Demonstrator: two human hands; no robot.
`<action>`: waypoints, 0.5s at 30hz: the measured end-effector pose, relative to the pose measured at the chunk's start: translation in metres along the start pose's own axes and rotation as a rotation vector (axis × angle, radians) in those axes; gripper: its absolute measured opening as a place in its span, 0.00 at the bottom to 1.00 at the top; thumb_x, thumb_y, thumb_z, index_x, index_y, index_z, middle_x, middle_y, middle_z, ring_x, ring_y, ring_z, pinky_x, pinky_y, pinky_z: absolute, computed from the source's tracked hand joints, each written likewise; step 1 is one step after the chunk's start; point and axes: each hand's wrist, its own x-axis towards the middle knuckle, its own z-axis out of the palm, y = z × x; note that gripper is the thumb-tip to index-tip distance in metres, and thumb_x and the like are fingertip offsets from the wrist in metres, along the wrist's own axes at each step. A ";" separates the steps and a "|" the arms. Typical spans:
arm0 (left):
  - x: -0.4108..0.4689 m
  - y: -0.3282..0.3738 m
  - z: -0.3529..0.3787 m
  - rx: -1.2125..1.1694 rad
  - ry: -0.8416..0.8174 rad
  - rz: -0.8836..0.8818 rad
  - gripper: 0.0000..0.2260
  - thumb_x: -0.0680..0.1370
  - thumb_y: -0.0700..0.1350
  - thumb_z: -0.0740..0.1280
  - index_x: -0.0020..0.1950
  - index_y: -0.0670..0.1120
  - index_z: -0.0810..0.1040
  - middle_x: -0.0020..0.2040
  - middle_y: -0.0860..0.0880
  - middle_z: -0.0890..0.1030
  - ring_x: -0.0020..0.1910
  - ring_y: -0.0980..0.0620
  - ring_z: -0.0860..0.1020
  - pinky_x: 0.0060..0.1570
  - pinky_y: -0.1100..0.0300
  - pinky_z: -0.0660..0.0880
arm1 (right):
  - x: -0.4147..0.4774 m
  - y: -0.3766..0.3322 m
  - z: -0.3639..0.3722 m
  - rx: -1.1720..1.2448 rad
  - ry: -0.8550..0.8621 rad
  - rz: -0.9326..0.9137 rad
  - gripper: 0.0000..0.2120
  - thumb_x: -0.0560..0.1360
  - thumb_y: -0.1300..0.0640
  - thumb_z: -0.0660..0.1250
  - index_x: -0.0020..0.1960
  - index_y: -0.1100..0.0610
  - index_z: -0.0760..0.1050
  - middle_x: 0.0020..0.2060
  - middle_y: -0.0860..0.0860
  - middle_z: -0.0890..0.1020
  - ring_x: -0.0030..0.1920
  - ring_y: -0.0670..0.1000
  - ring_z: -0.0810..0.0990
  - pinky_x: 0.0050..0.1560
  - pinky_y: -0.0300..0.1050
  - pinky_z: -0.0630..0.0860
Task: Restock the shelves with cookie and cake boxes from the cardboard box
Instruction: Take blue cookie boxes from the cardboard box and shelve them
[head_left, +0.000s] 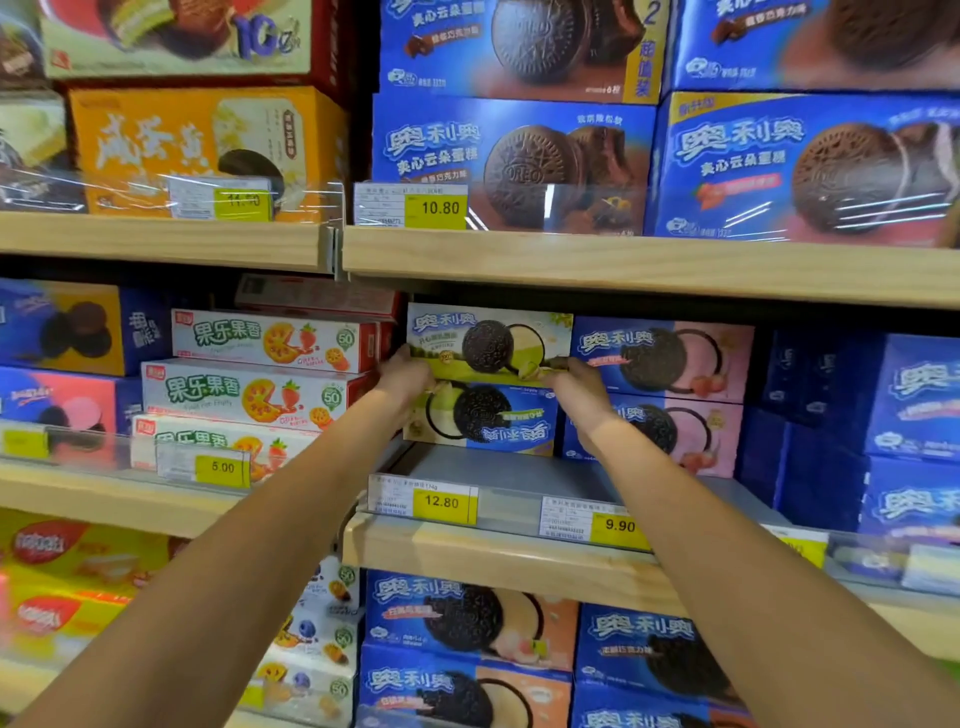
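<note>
both hands are far back on the middle shelf (519, 564), holding a green cookie box (488, 340) by its ends. the left hand (402, 374) grips its left end and the right hand (576, 384) pinches its lower right corner. the box rests on an upside-down box (483, 421), just left of the pink boxes (670, 358) and right of the strawberry boxes (270, 340).

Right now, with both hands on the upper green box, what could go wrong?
The left hand and right hand hold the upper green box at its ends, so it may slip. It rests on a lower green box whose print is upside down; that may go unnoticed. The right hand could nudge the pink boxes.
</note>
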 end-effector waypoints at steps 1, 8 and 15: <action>-0.012 0.008 0.003 -0.023 -0.019 0.010 0.28 0.64 0.34 0.63 0.65 0.43 0.73 0.59 0.44 0.79 0.59 0.45 0.76 0.64 0.50 0.72 | -0.001 -0.001 0.000 -0.032 0.007 0.004 0.17 0.76 0.59 0.63 0.64 0.59 0.72 0.67 0.56 0.65 0.62 0.57 0.70 0.61 0.45 0.67; -0.052 0.031 0.013 0.029 -0.178 -0.029 0.22 0.74 0.31 0.57 0.67 0.42 0.67 0.68 0.43 0.69 0.67 0.44 0.68 0.68 0.52 0.65 | -0.015 -0.008 -0.005 -0.006 -0.081 0.033 0.17 0.78 0.65 0.58 0.66 0.58 0.71 0.59 0.52 0.73 0.60 0.52 0.71 0.58 0.40 0.64; -0.089 0.043 0.016 -0.077 -0.209 -0.025 0.18 0.78 0.37 0.60 0.69 0.45 0.68 0.68 0.44 0.72 0.65 0.46 0.70 0.63 0.52 0.65 | -0.051 -0.036 -0.002 0.008 -0.023 0.072 0.14 0.77 0.64 0.60 0.62 0.63 0.72 0.62 0.62 0.76 0.62 0.60 0.74 0.64 0.55 0.71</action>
